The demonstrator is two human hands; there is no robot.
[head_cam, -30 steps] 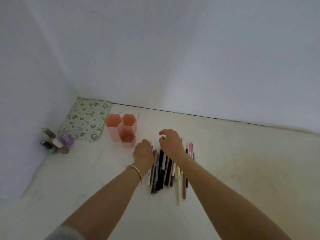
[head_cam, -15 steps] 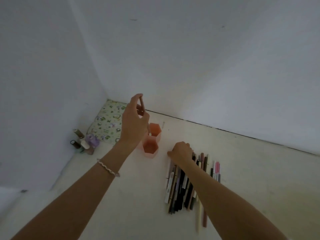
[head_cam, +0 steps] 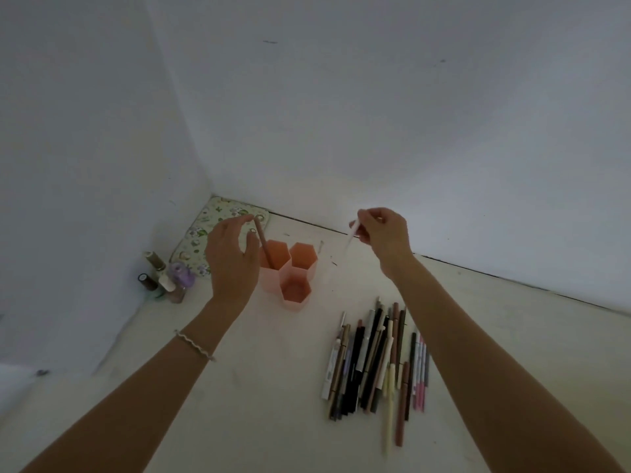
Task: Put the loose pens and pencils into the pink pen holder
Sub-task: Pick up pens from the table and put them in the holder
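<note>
The pink pen holder [head_cam: 296, 291], made of three hexagonal tubes, stands on the pale surface near the corner. My left hand [head_cam: 232, 264] hovers at its left side with the fingers spread; a brown pencil [head_cam: 263, 243] leans in the back-left tube, its top by my fingertips. My right hand [head_cam: 386, 235] is raised to the right of the holder and pinches a thin white pen [head_cam: 351, 237] that slants down to the left. A pile of loose pens and pencils [head_cam: 372, 360] lies under my right forearm.
A flowered mat [head_cam: 205, 230] lies in the corner behind the holder. Several small bottles [head_cam: 167, 278] stand against the left wall. White walls close the space at the back and left.
My left hand has lowered the brown pencil into the back-left tube and opened its fingers. My right hand has lifted off the pile with a white pen and risen toward the holder.
</note>
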